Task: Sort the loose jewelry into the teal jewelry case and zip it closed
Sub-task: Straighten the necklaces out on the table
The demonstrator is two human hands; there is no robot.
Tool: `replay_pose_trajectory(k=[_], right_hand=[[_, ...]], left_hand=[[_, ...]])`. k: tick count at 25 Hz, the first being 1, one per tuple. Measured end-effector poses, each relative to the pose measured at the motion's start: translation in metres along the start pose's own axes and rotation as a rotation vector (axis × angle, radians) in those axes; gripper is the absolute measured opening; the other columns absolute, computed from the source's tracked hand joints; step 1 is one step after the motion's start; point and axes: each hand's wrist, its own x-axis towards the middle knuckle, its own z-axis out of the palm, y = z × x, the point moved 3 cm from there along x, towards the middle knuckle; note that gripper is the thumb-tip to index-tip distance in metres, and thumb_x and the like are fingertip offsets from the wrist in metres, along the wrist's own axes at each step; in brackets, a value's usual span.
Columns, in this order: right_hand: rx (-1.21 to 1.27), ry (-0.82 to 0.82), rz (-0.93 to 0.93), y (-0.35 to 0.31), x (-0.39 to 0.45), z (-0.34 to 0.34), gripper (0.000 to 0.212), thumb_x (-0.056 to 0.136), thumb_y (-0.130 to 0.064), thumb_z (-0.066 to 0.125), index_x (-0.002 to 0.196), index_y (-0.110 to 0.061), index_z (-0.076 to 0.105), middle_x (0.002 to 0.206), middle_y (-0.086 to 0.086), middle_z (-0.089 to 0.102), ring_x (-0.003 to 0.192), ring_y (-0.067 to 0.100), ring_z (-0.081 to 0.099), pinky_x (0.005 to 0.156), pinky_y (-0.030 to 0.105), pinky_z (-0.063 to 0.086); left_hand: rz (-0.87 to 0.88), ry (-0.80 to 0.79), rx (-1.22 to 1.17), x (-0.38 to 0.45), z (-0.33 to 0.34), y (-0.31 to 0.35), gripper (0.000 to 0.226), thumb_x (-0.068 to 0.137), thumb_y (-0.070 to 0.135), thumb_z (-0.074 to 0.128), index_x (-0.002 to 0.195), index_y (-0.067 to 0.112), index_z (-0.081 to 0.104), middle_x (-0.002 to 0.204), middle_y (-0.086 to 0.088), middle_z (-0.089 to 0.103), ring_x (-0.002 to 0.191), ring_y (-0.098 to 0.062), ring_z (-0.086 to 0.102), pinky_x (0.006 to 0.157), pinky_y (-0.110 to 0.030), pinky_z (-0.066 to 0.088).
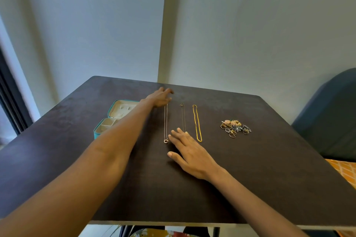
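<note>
Both hands (189, 152) flanking thin necklace (166, 123), case (113, 116) left

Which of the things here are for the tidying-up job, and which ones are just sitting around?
For the job:
teal jewelry case, open
thin necklace with a pendant
thin dark necklace
yellow chain
pile of rings and earrings
left hand and right hand

Just sitting around:
dark table
blue chair
orange patterned cloth

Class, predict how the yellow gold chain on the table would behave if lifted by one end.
The gold chain would probably hang limp, since it lies as a thin doubled strand. It looks light. On the smooth dark table it would likely slide easily.
</note>
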Motion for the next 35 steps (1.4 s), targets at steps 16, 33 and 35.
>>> replay_pose_trajectory(k=[16, 33, 35], right_hand=[[0.061, -0.196, 0.088, 0.010, 0.002, 0.005, 0.071, 0.096, -0.059, 0.026, 0.152, -0.017, 0.012, 0.160, 0.002, 0.007, 0.147, 0.013, -0.001, 0.115, 0.024, -0.004], [0.082, -0.164, 0.071, 0.007, -0.002, 0.000, 0.067, 0.098, -0.052, 0.030, 0.152, -0.014, 0.016, 0.160, 0.002, 0.010, 0.147, 0.011, 0.001, 0.114, 0.021, -0.005], [0.108, -0.109, 0.060, 0.005, -0.002, -0.001, 0.064, 0.099, -0.050, 0.031, 0.151, -0.015, 0.019, 0.160, 0.001, 0.011, 0.147, 0.010, 0.000, 0.115, 0.021, -0.004]], left_hand=[[-0.036, -0.197, 0.206, 0.028, 0.030, 0.005, 0.040, 0.099, 0.041, 0.030, 0.138, 0.038, 0.031, 0.145, -0.008, 0.031, 0.132, -0.035, 0.034, 0.109, -0.055, 0.028], [-0.069, -0.140, 0.154, 0.036, 0.028, 0.022, 0.040, 0.101, 0.034, 0.030, 0.140, 0.029, 0.034, 0.140, -0.014, 0.033, 0.130, -0.035, 0.035, 0.107, -0.050, 0.034], [-0.076, -0.165, 0.085, 0.036, 0.026, 0.021, 0.042, 0.100, 0.037, 0.032, 0.141, 0.029, 0.031, 0.142, -0.015, 0.033, 0.129, -0.036, 0.037, 0.108, -0.052, 0.032]])
